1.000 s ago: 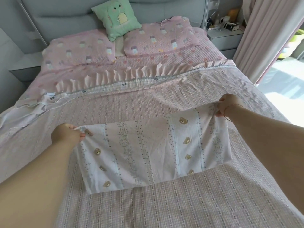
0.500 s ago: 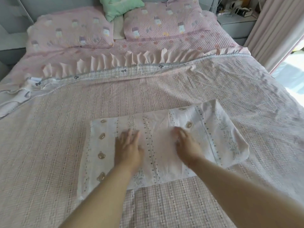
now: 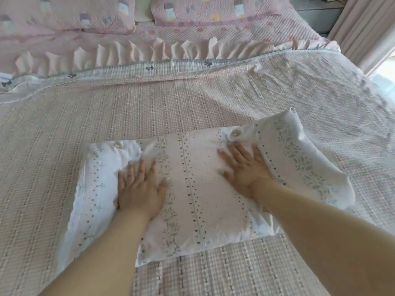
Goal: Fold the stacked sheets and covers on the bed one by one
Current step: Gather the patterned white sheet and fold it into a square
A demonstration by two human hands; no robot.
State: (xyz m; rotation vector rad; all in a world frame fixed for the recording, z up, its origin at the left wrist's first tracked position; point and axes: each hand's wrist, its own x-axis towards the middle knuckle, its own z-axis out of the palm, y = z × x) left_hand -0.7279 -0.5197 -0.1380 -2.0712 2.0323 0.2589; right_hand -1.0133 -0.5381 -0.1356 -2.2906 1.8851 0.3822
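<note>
A white and pale pink patterned cover (image 3: 198,189) with small bear prints lies folded flat on the pink checked bedspread (image 3: 149,107). My left hand (image 3: 140,186) presses flat on its left half, fingers straight and spread. Over on the cover's right half, my right hand (image 3: 243,165) lies palm down the same way. The cover's right end puffs up slightly and its left edge is rumpled.
Two pink quilted pillows (image 3: 64,16) (image 3: 215,9) lie at the head of the bed behind a ruffled pink edge (image 3: 149,52). A pink curtain (image 3: 363,28) hangs at the right, with a grey nightstand (image 3: 316,11) beside it.
Both hands let go of the cover's corners, set it down and now press flat on it, sliding apart from the middle. The view has moved closer and lower.
</note>
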